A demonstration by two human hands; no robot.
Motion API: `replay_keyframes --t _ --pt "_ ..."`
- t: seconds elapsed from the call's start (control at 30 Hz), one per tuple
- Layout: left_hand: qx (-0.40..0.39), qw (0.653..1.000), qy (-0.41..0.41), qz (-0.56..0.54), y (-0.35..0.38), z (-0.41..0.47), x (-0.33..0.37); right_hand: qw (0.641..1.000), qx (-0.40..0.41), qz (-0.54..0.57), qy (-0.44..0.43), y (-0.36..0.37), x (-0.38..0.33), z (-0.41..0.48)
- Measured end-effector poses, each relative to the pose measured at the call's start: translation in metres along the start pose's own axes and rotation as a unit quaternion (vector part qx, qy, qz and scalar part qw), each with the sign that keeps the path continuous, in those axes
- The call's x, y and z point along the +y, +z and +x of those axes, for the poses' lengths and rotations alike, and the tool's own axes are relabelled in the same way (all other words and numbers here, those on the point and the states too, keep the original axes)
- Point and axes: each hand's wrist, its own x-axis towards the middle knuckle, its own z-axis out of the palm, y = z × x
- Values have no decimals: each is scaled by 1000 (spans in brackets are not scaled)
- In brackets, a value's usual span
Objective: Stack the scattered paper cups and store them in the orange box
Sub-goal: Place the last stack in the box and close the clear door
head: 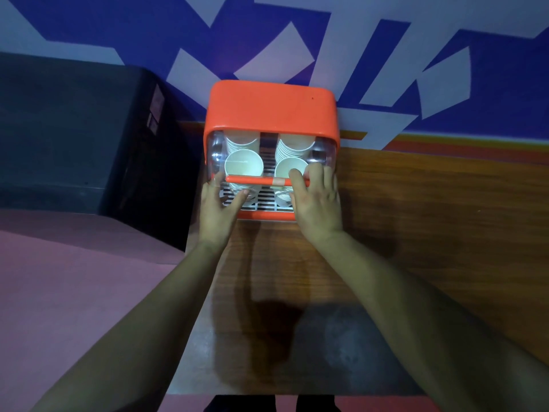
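Note:
The orange box stands at the far edge of the wooden table, against the wall. Its clear curved lid with an orange handle bar is partly lowered over the front. Inside, white paper cups stand in stacks: a left stack and a right stack, with more cups behind each. My left hand touches the lid's lower left edge with fingers spread. My right hand holds the right end of the handle bar, fingers curled over it.
A large black case stands left of the box, beside the wooden table. The blue and white patterned wall rises right behind the box. Pink floor lies to the left.

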Motion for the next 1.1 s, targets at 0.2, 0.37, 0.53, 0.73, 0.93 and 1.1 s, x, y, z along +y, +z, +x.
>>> replay_keyframes --t 0.2,0.37,0.53,0.73,0.93,1.1 --pt "34 986 -98 -134 -7 -11 -3 998 21 -44 -46 7 6 -5" --pt "54 911 -200 -356 -17 -7 9 998 44 -33 -40 9 4 -8" --pt "3 925 -217 -311 -18 0 14 1000 14 -13 -1 3 5 -7" --pt "-7 902 -237 -360 -20 1 18 892 -64 233 381 -14 6 -21" --pt "-64 880 -283 -375 -22 6 28 487 -137 626 593 -28 -4 -2" --pt "-63 881 -292 -367 -22 12 27 415 -151 666 601 -24 -3 11"
